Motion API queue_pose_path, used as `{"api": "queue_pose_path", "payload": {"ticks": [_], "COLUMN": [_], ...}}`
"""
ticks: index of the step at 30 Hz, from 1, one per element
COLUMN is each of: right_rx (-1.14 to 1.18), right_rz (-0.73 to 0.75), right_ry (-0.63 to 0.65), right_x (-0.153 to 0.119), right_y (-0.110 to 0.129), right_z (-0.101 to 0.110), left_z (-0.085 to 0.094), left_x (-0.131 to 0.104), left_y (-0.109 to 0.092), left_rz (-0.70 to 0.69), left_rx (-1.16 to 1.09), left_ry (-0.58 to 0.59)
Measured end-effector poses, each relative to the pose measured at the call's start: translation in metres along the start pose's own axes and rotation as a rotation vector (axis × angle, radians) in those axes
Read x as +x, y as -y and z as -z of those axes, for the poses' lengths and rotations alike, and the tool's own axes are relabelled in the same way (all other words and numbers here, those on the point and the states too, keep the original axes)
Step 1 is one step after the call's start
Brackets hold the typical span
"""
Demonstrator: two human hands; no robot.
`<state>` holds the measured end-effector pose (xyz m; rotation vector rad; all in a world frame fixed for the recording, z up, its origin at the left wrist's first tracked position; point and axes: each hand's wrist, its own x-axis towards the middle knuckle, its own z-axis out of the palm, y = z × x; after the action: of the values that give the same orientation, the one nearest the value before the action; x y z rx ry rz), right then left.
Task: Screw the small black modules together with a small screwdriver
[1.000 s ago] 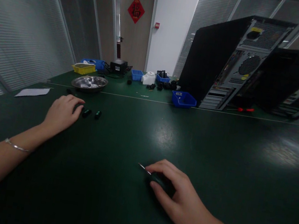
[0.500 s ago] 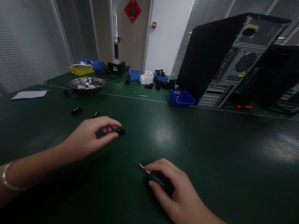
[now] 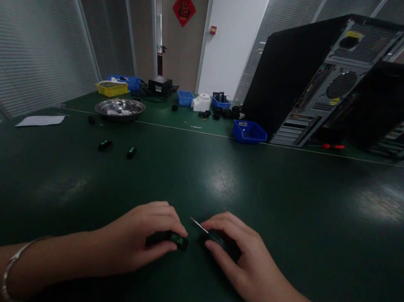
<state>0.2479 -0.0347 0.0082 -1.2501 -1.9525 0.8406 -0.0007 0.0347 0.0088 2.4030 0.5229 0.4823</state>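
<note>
My left hand (image 3: 152, 233) pinches a small black part (image 3: 178, 241) with a green face between thumb and fingers, just above the dark green tabletop (image 3: 181, 178). Its kind is too small and dark to make out. To its right, my right hand (image 3: 237, 251) is closed around a screwdriver (image 3: 216, 238), whose thin metal shaft points up and left toward the left hand. The shaft and the black part are apart. Two similar small black parts, one on the left (image 3: 105, 145) and one beside it (image 3: 131, 152), lie farther off on the tabletop.
A metal bowl (image 3: 120, 109) with small pieces stands at the back left, near a paper sheet (image 3: 41, 120) and a yellow bin (image 3: 112, 89). A blue bin (image 3: 249, 133) sits before a black computer tower (image 3: 298, 69). A red-handled tool (image 3: 333, 146) lies behind right.
My left hand has come nearer and to the right with the black part, now close to the screwdriver. My right hand has hardly moved. The view has shifted slightly.
</note>
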Motion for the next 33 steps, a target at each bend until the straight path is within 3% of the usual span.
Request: {"api": "queue_pose_path", "payload": {"ticks": [19,33], "right_rx": [-0.11,-0.069], "right_rz": [0.064,0.093], "right_ry": [0.071,0.065], "right_x": [-0.0032,-0.0023], "right_y": [0.0009,0.0007], "right_z": [-0.0013,-0.0012], "left_z": [-0.0051,-0.0053], "left_x": [0.0024,0.0023], "left_y": [0.0042,0.0011], "left_rz": [0.066,0.078], "left_rx": [-0.042,-0.122], "left_ry": [-0.132,-0.105]}}
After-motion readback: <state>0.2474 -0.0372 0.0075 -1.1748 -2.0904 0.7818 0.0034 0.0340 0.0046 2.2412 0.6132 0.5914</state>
